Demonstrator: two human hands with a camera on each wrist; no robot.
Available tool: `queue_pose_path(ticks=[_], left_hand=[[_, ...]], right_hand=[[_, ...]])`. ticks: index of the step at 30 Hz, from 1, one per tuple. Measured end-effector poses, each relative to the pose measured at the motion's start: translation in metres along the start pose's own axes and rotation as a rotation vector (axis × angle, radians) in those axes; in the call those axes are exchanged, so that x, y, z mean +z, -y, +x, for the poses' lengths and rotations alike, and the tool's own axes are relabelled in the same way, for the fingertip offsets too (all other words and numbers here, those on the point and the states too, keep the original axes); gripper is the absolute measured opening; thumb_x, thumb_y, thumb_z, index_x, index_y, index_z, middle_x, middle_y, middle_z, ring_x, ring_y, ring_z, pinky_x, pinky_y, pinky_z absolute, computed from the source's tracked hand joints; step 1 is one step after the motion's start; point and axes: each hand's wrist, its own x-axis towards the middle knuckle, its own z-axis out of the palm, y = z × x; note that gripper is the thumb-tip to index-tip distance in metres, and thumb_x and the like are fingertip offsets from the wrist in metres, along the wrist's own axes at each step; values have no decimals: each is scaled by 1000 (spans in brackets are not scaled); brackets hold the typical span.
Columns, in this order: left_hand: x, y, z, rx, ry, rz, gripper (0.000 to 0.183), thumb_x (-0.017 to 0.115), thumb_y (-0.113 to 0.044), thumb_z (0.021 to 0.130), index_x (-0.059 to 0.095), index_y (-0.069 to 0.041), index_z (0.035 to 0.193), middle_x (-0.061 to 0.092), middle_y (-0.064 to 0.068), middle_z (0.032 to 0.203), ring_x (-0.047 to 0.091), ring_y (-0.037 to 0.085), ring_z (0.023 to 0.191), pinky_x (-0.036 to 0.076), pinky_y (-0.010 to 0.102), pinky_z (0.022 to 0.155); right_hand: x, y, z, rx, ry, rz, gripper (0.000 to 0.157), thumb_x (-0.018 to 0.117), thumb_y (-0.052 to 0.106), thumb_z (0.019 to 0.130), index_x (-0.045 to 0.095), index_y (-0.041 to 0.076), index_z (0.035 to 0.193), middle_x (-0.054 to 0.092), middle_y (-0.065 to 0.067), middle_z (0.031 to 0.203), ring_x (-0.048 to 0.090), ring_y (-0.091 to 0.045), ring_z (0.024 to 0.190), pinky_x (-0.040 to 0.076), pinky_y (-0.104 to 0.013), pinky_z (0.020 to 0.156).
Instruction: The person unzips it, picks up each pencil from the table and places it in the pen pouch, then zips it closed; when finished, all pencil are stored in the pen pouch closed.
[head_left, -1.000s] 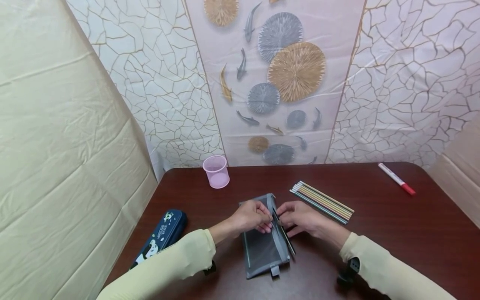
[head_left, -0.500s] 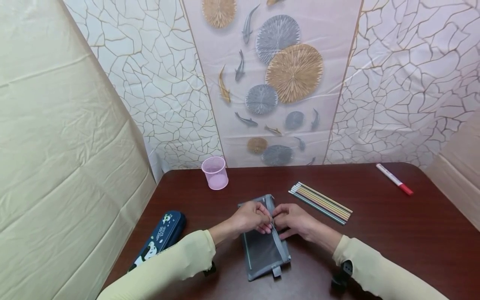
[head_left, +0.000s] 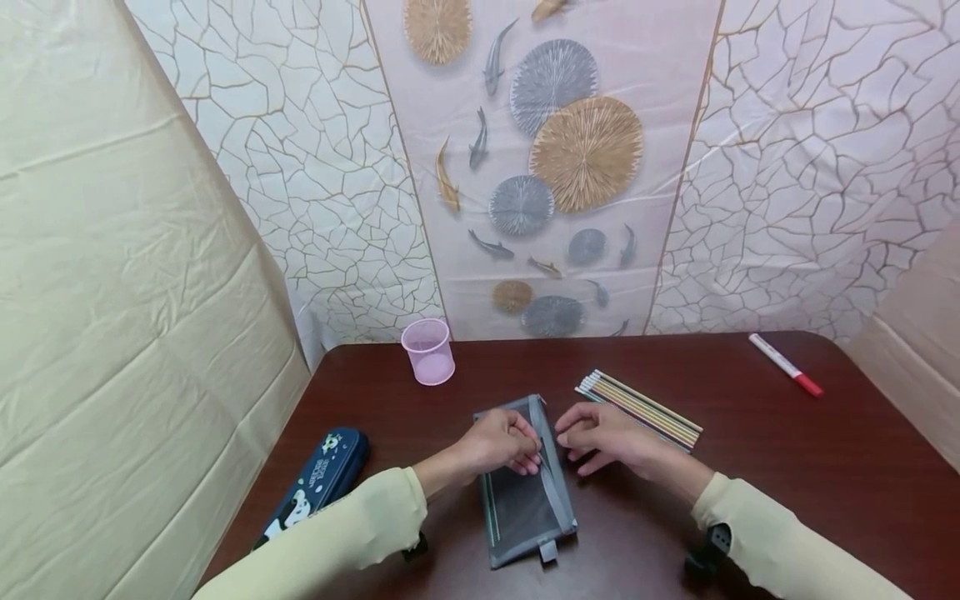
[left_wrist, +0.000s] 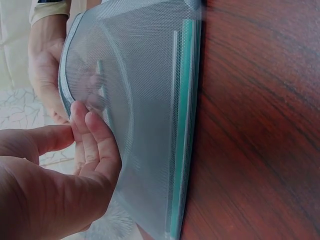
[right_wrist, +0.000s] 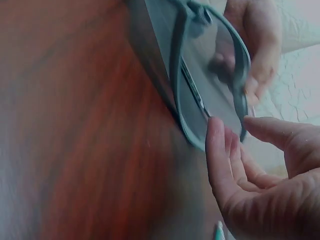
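A grey mesh zip pouch [head_left: 525, 512] lies at the near middle of the table. My left hand [head_left: 501, 442] pinches the upper edge of its mouth between thumb and fingers, and the zip gapes in the right wrist view. Inside, along the bottom, a green pencil [left_wrist: 183, 110] and a paler one show through the mesh. A dark pencil [right_wrist: 193, 90] lies within the mouth, its end close to the fingertips of my right hand [right_wrist: 272, 185]. In the head view that hand is just right of the pouch, fingers loosely bent with nothing between them.
A row of several pencils [head_left: 648, 407] lies right of the pouch, beyond my right hand. A pink cup [head_left: 432, 362] stands at the back. On the left is a blue panda pencil case [head_left: 322, 471]; a red-capped marker [head_left: 783, 363] lies back right.
My right hand has put the dark pencil through the pouch's mouth, let it go and drawn back a little to the right. The left hand keeps its pinch on the edge.
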Motion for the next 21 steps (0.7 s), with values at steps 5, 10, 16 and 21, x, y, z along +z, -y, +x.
queue_pose_path(ticks=[5, 10, 16, 21], left_hand=[[1, 2, 0, 6, 6, -4, 6, 68, -1, 96, 64, 1, 100, 75, 9, 77, 72, 13, 64, 67, 37, 71], [3, 4, 0, 9, -5, -13, 8, 68, 0, 96, 64, 3, 101, 74, 10, 77, 72, 14, 64, 67, 38, 70], [5, 3, 0, -2, -6, -14, 10, 68, 1, 95, 63, 6, 103, 73, 8, 75, 71, 14, 64, 68, 38, 70], [7, 3, -1, -5, -9, -8, 10, 68, 1, 95, 63, 5, 103, 75, 10, 77, 72, 14, 64, 67, 36, 69]], right_hand=[[-24, 1, -3, -24, -60, -74, 41, 73, 16, 99, 58, -8, 129, 77, -18, 102, 75, -24, 82, 67, -43, 70], [-55, 4, -8, -40, -88, -106, 39, 70, 13, 100, 57, -9, 131, 77, -14, 102, 75, -23, 83, 67, -42, 70], [-88, 3, -8, -61, -115, -154, 38, 65, 11, 103, 55, -10, 133, 75, -16, 104, 74, -22, 82, 66, -40, 67], [-110, 2, -4, -65, -166, -200, 37, 65, 11, 103, 55, -10, 133, 75, -19, 109, 75, -24, 86, 66, -42, 69]])
